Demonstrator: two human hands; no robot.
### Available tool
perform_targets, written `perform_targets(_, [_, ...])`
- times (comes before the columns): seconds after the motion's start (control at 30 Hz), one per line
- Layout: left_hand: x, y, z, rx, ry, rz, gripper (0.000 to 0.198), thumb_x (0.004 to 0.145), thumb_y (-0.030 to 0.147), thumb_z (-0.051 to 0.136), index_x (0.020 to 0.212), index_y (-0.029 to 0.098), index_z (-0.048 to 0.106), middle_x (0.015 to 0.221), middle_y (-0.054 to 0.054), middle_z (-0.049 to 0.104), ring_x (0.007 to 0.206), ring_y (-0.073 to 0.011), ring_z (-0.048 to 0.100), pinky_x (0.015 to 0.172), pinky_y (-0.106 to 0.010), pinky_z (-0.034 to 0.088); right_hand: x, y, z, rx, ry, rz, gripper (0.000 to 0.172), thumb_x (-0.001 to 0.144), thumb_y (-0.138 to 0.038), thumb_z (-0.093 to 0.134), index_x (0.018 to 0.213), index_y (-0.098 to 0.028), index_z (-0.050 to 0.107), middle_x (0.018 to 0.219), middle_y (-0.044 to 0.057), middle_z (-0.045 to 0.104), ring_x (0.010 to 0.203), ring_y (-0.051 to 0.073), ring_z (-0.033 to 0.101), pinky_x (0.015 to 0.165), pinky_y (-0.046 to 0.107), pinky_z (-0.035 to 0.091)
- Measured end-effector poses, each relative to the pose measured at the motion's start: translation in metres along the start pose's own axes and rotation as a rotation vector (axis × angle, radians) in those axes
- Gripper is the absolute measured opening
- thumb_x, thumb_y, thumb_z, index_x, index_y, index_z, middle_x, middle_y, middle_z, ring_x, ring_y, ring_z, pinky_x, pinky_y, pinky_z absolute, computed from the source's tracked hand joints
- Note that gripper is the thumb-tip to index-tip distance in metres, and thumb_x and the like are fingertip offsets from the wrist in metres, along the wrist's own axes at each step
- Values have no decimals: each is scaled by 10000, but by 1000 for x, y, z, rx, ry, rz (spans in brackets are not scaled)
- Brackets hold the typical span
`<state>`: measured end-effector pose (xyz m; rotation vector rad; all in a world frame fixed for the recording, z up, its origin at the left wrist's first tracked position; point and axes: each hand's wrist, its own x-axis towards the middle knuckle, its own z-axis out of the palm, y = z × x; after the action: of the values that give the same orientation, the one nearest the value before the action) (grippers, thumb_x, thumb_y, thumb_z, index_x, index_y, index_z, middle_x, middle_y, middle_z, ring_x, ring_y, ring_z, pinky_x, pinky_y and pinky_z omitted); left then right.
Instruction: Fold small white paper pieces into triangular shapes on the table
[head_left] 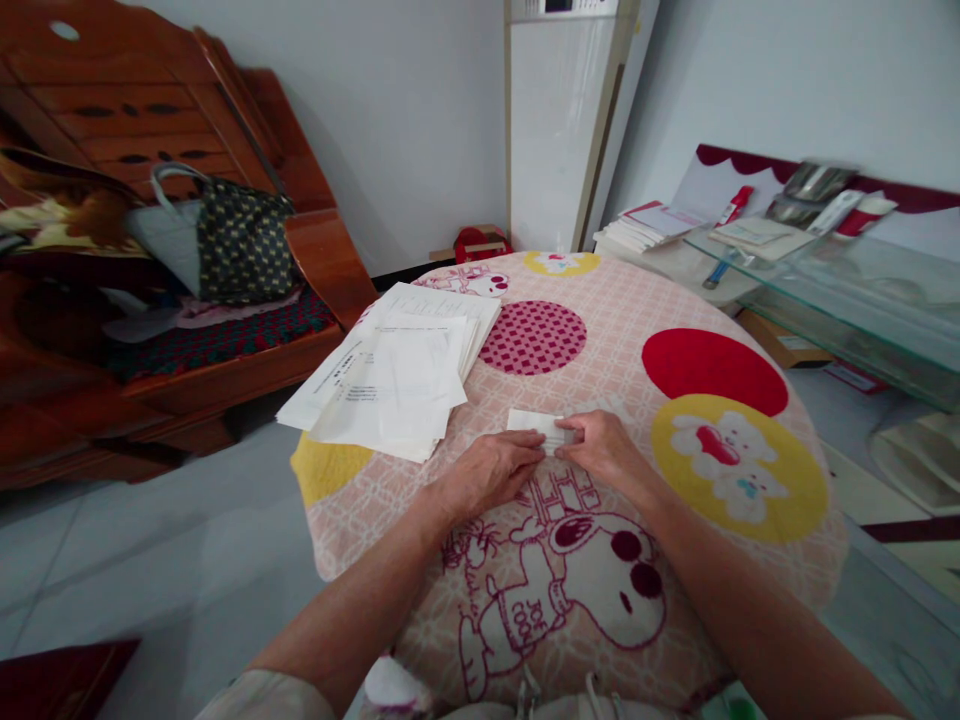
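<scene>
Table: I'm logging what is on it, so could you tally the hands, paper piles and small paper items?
Hands: 2 (left hand, right hand)
Paper pile: 1, its sheets overlapping too much to count
Small paper: 1, at the fingertips, layers unclear
Total: 4

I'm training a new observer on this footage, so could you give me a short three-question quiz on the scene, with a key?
1. Multiple choice: what do the left hand and right hand both touch?
A) a patterned bag
B) a small white paper
C) a red bottle

2. True or false: the paper pile lies nearer the right hand than the left hand.

3. Short answer: what colour is the round patch that bears the two white bears?

Key:
1. B
2. False; the paper pile is nearer the left hand.
3. Yellow
</scene>
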<state>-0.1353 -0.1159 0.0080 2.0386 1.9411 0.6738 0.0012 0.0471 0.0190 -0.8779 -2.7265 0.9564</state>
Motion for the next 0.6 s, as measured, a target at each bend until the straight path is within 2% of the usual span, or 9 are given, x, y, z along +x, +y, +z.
perform_targets(0.17, [-4,-9,-6,-19,-3,-122,265,904,137,538,1013,180,776,1289,-95,708,1193,-210,673,1077,-353,505,0,-3,-2,19,-10,14,441,708,-146,777,1148,-117,777,717,65,753,623,169,653,606,258,471])
perform_targets(0.37, [-3,-12,-27,46,-52,-320,206,779,76,577,693,190,725,1177,-64,756,1028,-226,725,967,-359,534,1,-1,-1,10,-25,34,446,723,-163,781,1165,-110,771,807,100,780,632,174,663,599,261,471])
perform_targets(0.47, [1,-8,-37,154,43,-447,172,808,125,600,659,174,672,1001,-93,770,888,-235,721,875,-369,541,2,2,1,14,-12,8,433,710,-161,790,1140,-118,780,790,91,775,635,168,657,606,261,468])
perform_targets(0.53, [6,-6,-38,158,120,-408,102,838,178,631,745,169,673,968,-95,746,898,-234,702,860,-363,535,3,3,1,28,-1,-4,416,694,-155,794,1109,-127,790,757,74,765,626,161,647,611,260,466])
perform_targets(0.57, [9,-6,-36,132,131,-334,36,836,185,652,816,170,678,1004,-91,733,937,-231,692,873,-356,529,3,4,1,37,3,-11,407,690,-151,792,1096,-129,793,738,65,757,619,157,640,611,258,463])
perform_targets(0.6, [13,-7,-33,91,125,-237,67,823,172,672,890,175,677,1059,-83,718,990,-224,678,901,-347,521,3,4,0,50,7,-19,399,686,-145,788,1085,-128,795,719,57,748,611,152,632,610,256,459])
